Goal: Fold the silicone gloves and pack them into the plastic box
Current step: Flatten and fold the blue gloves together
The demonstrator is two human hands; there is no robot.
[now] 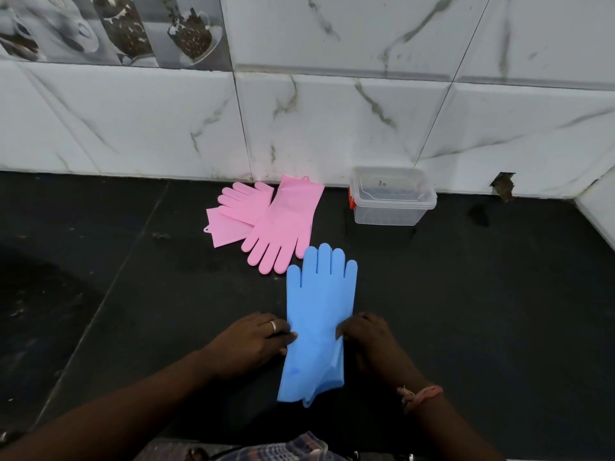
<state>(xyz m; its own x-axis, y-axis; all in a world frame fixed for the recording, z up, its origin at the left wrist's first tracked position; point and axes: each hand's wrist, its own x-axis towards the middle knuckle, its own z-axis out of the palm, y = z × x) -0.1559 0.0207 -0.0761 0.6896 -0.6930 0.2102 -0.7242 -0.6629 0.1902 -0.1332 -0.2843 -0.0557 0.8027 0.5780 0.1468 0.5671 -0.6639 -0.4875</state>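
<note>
1. Your left hand (256, 341) lies palm-down on the dark counter (466, 311), fingers nearly flat, fingertips pressing the left edge of the blue glove (317, 314); it closes on nothing.
2. Your right hand (369, 341) meets the glove's right edge, fingers curled at the silicone; whether it pinches or only presses cannot be told.
3. The blue glove runs lengthwise between your hands, fingers pointing away from you, cuff nearest you and rumpled.
4. Beyond your left hand, two pink gloves (276, 224) overlap near the tiled wall (332, 128), just beside the blue fingertips.
5. Beyond your right hand, the plastic box (391, 197) sits against the wall.
6. Bare counter lies outside both hands.
</note>
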